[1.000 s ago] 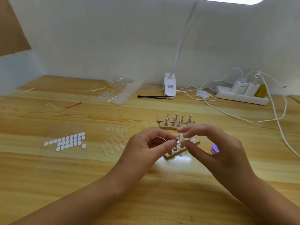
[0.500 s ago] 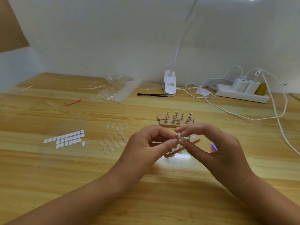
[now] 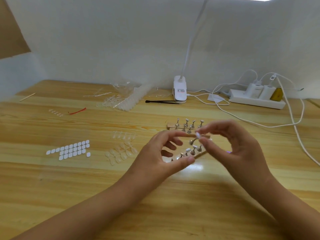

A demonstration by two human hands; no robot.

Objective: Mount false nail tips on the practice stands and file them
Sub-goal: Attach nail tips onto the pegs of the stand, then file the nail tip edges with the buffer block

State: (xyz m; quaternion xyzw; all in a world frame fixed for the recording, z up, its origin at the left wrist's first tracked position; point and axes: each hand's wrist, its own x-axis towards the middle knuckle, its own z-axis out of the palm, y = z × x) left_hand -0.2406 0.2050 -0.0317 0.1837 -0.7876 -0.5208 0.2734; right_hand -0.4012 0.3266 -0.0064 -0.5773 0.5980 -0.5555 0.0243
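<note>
Setting: pale wood desk [image 3: 52, 187] set against a white wall, brightly lit from above.
Right hand [image 3: 242, 149]: raised over the near stand, thumb and forefinger pinching one metal peg, other fingers curved behind.
Metal peg [image 3: 193, 141]: held clear of the desk and tilted, foot low to the left, head with a small white pad up at the right fingertips.
Left hand [image 3: 155, 156]: close beside the peg but apart from it; fingers loosely curved, thumb and forefinger spread, nothing seen in the grasp; somewhat blurred.
Near stand [image 3: 199, 154]: wooden strip lying slantwise on the desk between the two hands, several metal pegs upright on it, at least one capped in white.
Far stand [image 3: 173, 126]: wooden strips just behind the hands, a row of bare metal pegs upright, right end hidden by the right fingers.
Clear nail tips [image 3: 121, 153]: loose cluster on the desk left of the left hand, a further short row just behind.
White pads [image 3: 69, 149]: neat rows further left, one pad lying apart at the right end.
Back edge: white clip lamp [image 3: 180, 89] by the wall, black tweezers [image 3: 161, 101] pointing at its base, power strip [image 3: 256, 101] with plugs and white cables off to the right.
Far left: clear plastic packaging [image 3: 124, 99], red tie [image 3: 77, 111], thin wooden stick [image 3: 27, 97].
</note>
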